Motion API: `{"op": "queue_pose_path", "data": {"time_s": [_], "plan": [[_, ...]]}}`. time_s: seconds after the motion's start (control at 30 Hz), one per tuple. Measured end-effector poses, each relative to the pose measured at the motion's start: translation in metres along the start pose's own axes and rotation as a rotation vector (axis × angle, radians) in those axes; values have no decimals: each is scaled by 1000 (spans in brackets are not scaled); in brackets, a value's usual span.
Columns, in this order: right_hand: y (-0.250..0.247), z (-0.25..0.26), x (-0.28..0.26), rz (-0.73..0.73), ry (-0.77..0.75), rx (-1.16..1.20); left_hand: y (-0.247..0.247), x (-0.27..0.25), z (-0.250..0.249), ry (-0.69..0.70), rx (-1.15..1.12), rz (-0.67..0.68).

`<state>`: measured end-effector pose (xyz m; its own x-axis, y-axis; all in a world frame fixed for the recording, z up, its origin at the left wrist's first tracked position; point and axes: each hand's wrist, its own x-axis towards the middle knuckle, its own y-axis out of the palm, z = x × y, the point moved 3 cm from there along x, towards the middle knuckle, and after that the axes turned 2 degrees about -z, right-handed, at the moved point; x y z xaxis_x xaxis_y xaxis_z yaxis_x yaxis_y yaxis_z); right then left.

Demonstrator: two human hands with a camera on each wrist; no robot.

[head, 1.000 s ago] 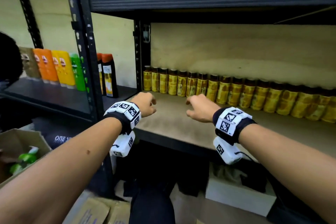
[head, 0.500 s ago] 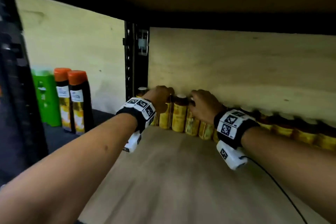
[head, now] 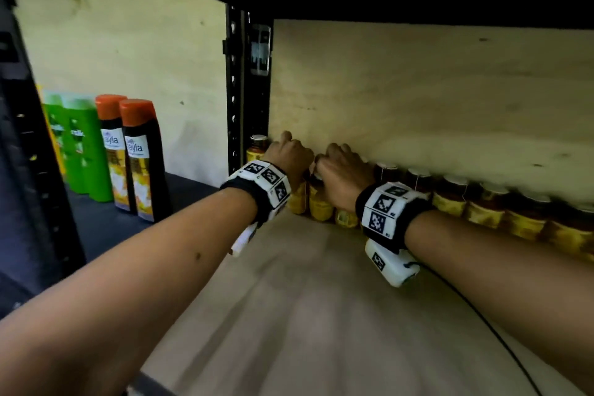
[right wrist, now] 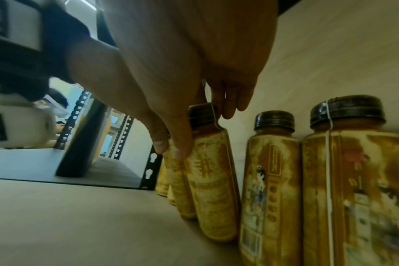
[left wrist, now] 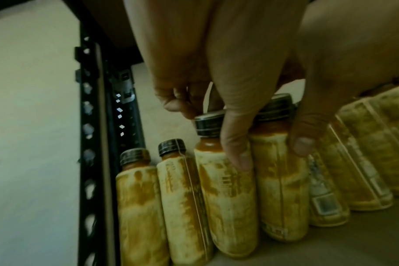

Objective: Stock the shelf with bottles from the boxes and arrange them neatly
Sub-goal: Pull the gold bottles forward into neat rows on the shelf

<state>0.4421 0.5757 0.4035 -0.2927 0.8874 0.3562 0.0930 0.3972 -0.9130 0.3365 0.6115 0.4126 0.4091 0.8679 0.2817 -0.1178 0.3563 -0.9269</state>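
Note:
A row of yellow-labelled bottles [head: 450,199] with dark caps stands along the back of the wooden shelf [head: 305,315]. My left hand [head: 291,154] is at the row's left end. In the left wrist view my left hand [left wrist: 251,136] curls over the tops of two neighbouring bottles [left wrist: 280,180], one finger between them and the thumb to their right. My right hand [head: 340,167] is just beside it. In the right wrist view my right hand [right wrist: 201,126] pinches the neck of a tilted bottle [right wrist: 212,180], thumb in front and fingers behind the cap.
A black upright post [head: 238,90] bounds the shelf on the left. Beyond it, orange-capped dark bottles [head: 141,157] and green bottles [head: 80,145] stand on a dark shelf. The shelf above hangs low overhead. A cable [head: 482,318] runs from my right wrist over the board.
Both hands went from the shelf's front edge to the back row and closed on the bottles. My head came in under the upper shelf.

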Motion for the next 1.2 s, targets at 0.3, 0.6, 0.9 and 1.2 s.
{"op": "queue_pose_path", "data": {"time_s": [0.3, 0.6, 0.9, 1.2], "plan": [[-27, 29, -21, 3, 82, 640, -30, -62, 45, -148, -208, 186], [-6, 53, -23, -50, 61, 903, -23, -91, 69, -389, -574, 178], [6, 11, 36, -115, 269, 886, 10, -100, 81, -576, -870, 42], [30, 25, 124, 52, 234, 743, 27, -101, 85, -619, -931, -38]]}}
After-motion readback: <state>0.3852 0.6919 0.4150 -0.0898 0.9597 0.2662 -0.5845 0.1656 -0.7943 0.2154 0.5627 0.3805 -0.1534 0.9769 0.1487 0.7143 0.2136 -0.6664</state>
